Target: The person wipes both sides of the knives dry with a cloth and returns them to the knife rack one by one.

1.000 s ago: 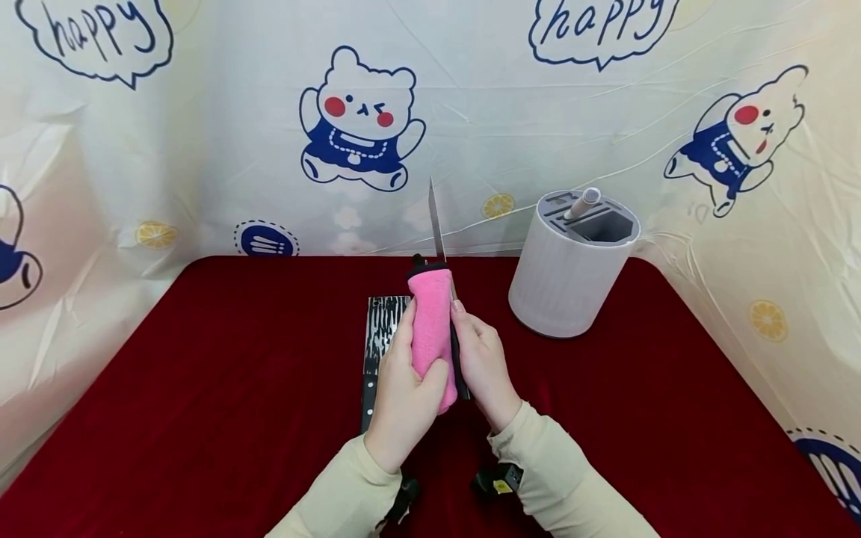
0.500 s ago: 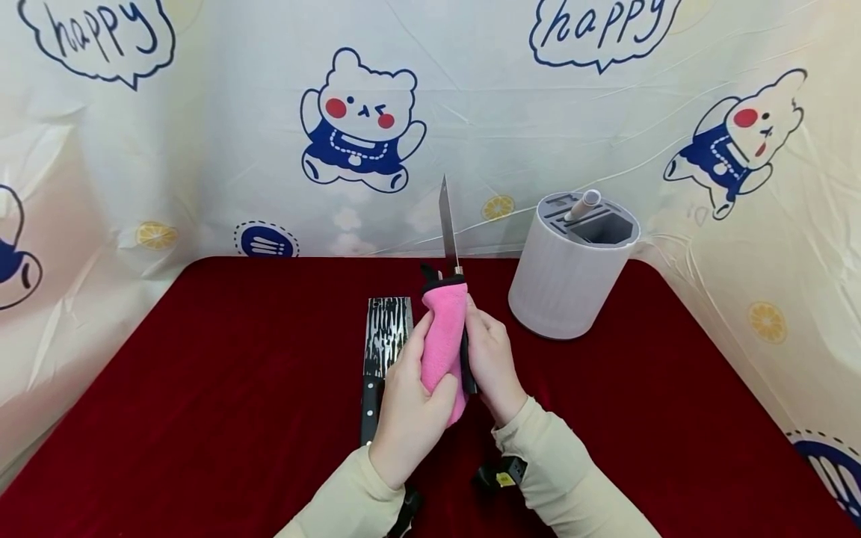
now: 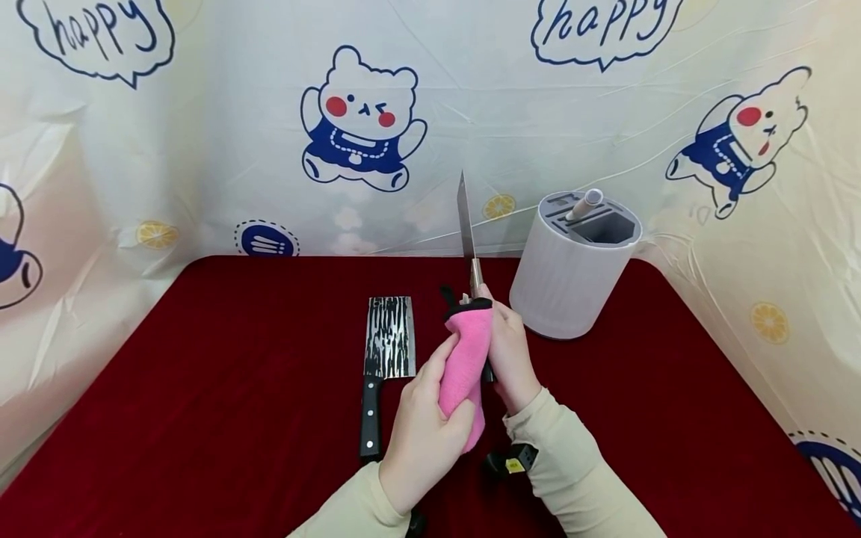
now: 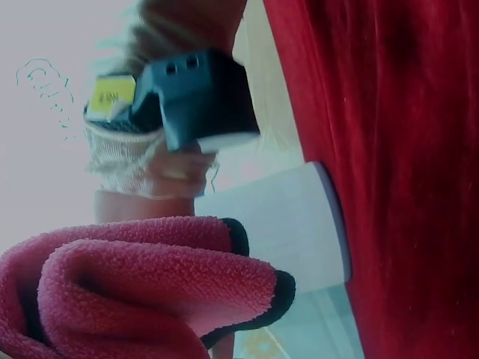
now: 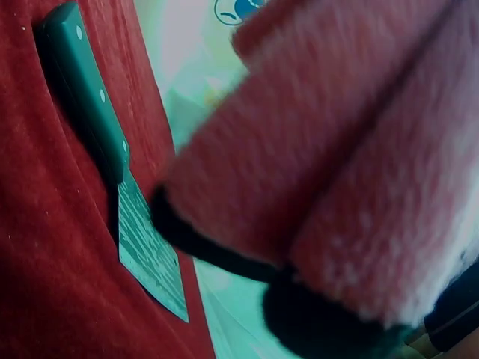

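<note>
Knife (image 3: 467, 232) held upright, point up, long axis close to vertical with a slight lean, just left of the white knife block (image 3: 570, 263) and nearer to the viewer than it. Right hand (image 3: 513, 357) curled round the handle low down, thumb side up near the bolster, blade rising straight above the grip. Left hand (image 3: 425, 441) wrapped round a folded pink cloth (image 3: 464, 364) with black trim, pinching it against the left side of the handle, so the cloth sits between the two hands and below the bare blade. Cloth also filling the left wrist view (image 4: 142, 292) and the right wrist view (image 5: 329, 172), too close to show any fingers there. Of the two hands, the right one nearer to the block; slots in the block top open upward, one pale handle (image 3: 582, 203) already standing in a slot. Cleaver (image 3: 388, 345) lying flat on the red table cloth (image 3: 202, 388), well left of the block, blade away from the viewer, black riveted handle toward the viewer, untouched. Printed bear curtain (image 3: 359, 119) hanging behind the block.
</note>
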Demonstrator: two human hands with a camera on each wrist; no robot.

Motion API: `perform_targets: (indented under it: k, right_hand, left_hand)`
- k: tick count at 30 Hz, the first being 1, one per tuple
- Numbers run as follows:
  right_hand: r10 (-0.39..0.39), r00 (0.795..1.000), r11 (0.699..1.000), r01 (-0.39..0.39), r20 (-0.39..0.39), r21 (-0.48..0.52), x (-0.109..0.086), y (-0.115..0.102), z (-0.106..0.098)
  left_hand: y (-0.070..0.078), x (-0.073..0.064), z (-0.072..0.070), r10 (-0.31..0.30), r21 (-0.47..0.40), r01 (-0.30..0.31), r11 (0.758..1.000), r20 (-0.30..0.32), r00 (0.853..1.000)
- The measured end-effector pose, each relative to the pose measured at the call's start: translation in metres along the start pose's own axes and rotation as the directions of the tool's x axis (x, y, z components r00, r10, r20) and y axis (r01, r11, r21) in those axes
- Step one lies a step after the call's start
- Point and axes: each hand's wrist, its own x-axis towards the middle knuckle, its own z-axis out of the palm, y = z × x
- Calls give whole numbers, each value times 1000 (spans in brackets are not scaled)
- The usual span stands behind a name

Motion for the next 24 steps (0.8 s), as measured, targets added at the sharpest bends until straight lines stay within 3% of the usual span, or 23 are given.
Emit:
perform_targets:
  k: [12,24]
  right_hand:
    - [74,997,997,-74,33,12,8,-2,-10]
    - [74,997,995,-73,9,-67,11,-4,-13]
  left_hand:
    - [0,-8,3,10,-49,-7,999,56,998]
    - [0,-6,-3,-85,-90,96,991,126,988]
